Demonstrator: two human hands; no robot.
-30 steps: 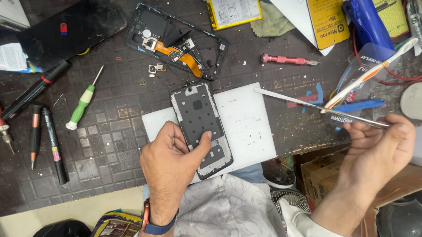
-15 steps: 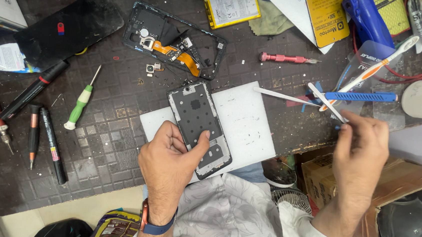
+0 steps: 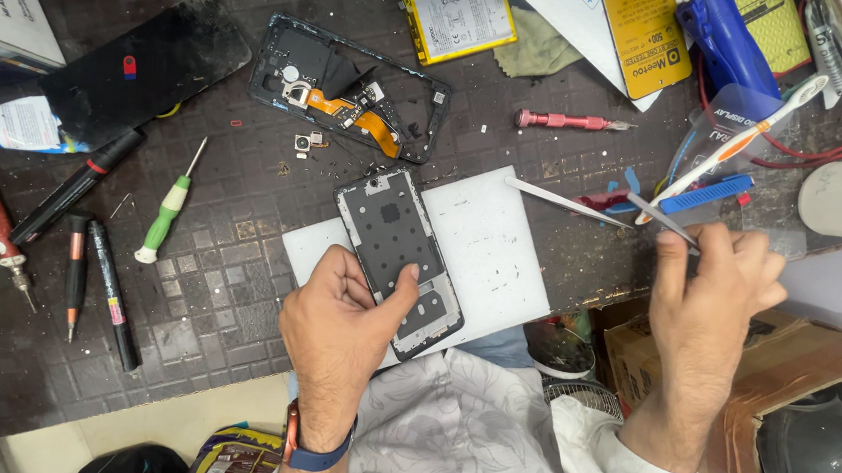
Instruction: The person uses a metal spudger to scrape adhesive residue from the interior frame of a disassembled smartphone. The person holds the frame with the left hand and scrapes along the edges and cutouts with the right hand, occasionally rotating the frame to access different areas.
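The left hand is closed on the phone frame, the right hand pinches thin tweezers; near the desk edge, the frame could slip off.

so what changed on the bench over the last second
The right hand moved left and up from past the bench edge to the tools at the mat's right side, the tweezers in its fingers now pointing up-left. The left hand kept pressing the phone frame on the white mat; the rest stayed put.
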